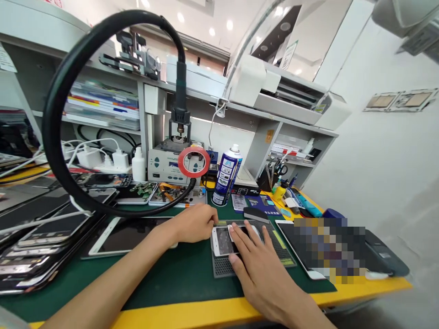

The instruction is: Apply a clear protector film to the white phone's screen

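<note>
A white smartphone (224,241) lies on a dark perforated mat (222,268). My left hand (197,223) is curled with its fingertips at the phone's upper left corner; what they pinch, if anything, is hidden. Flat over the phone's right part rests my right hand (255,260), fingers stretched and spread. A white edge (232,232) shows under its fingertips, and I cannot tell what it is. Just behind the phone, on the mat, sits a dark grey curved block (256,214).
A white tablet (113,235) lies left, beside stacked screens (65,224). Behind stand a blue spray can (226,176) and a machine (163,162) with red tape roll (181,160). A black hose (55,114) arches at left. Another white-framed panel (295,246) lies right.
</note>
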Demonstrator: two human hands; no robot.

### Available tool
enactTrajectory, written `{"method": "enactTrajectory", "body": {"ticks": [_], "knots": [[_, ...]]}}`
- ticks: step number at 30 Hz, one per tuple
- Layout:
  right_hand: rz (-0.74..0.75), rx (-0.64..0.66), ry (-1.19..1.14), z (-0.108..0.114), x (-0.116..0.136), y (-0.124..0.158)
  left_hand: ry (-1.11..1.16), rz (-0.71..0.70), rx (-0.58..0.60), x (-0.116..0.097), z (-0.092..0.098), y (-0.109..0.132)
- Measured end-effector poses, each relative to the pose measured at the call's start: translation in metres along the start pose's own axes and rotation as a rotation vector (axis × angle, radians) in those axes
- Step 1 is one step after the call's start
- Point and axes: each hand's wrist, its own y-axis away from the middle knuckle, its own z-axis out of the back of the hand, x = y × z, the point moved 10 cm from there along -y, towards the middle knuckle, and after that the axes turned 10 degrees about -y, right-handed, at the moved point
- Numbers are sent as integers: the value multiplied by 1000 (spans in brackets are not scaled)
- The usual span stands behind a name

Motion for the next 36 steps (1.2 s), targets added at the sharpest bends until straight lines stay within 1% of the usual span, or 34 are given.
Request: {"method": "enactTrajectory", "body": {"ticks": [2,8,11,15,18,23,29,33,36], "knots": [[0,0,11,-1,3,-2,20,-1,12,0,0,0],[112,43,-47,-3,36,-18,44,20,30,3,3,-1],[127,42,-72,-2,42,-23,51,24,36,4,2,-1],[128,54,-72,-2,42,-19,53,30,34,4,2,-1],[134,78,-62,-6,41,-11,54,31,35,5,1,-1],[169,75,-54,-14,41,5,61,34,31,6,-1,-2],[152,129,-37,-22,42,12,92,11,49,1,0,-1],[127,107,-19,-21,38,13,108,3,79,0,0,1],[99,58,4,-21,29,17,110,5,91,0,0,1]]}}
